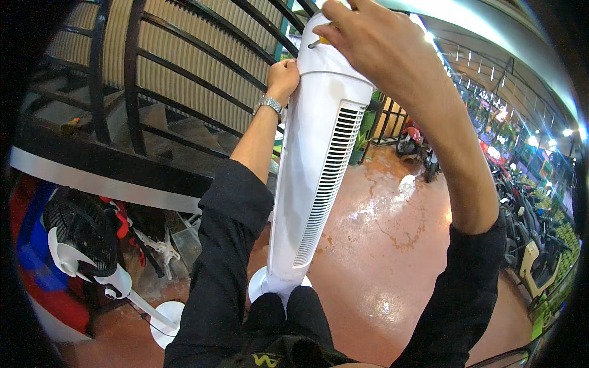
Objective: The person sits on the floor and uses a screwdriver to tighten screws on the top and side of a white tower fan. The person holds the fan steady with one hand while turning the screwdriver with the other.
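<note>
1. Your white tower fan (308, 159) stands from 12 o'clock down toward 6: smooth, glossy plastic, a tall tapering column with a collar seam near its top and a long vent (330, 184) of narrow dark slats.
2. Your left hand (284, 76), at 12 o'clock, rests on the column's left edge beside the seam, fingers curled in; their tips are hard to make out. A metal-link watch (272, 105) circles that wrist.
3. Your right hand (362, 30), at 1 o'clock, pinches a slim tool (323, 40) with a yellow handle and thin dark shaft, pointed at the fan's upper section. Its other fingers run up to the top rim, and your hand hides most of the handle.
4. Your knees cover part of the round white base (256, 286) near 6.
5. Black metal railing (178, 73) curves at 10; a mesh-grilled pedestal fan (80, 230) leans between 8 and 9.
6. Motorcycles (532, 245) between 3 and 4 blur together; the reddish floor (380, 245) shines.
</note>
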Motion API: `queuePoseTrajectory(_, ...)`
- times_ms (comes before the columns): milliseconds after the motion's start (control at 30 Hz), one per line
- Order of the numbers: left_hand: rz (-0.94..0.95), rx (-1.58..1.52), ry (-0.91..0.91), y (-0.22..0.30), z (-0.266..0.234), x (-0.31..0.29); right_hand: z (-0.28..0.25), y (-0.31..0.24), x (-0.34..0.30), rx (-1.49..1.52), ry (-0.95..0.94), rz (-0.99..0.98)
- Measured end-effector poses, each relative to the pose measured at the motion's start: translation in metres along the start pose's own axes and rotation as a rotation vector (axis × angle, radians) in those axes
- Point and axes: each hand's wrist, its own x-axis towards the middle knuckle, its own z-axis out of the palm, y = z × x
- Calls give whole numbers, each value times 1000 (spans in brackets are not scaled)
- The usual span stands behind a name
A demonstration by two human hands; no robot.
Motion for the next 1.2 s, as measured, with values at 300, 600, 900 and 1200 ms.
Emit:
queuePoseTrajectory(300,-18,43,4,2,2,-4,-7,-9,-3,-45,-179,54)
queuePoseTrajectory(600,-20,-16,-9,9,1,-9,8,4,-13,189,139,-192)
queuePoseTrajectory(900,-63,18,-33,8,1,-5,15,-4,-15,127,404,-252)
queuePoseTrajectory(1200,-48,4,-20,2,-1,1,11,-5,-15,150,294,-111)
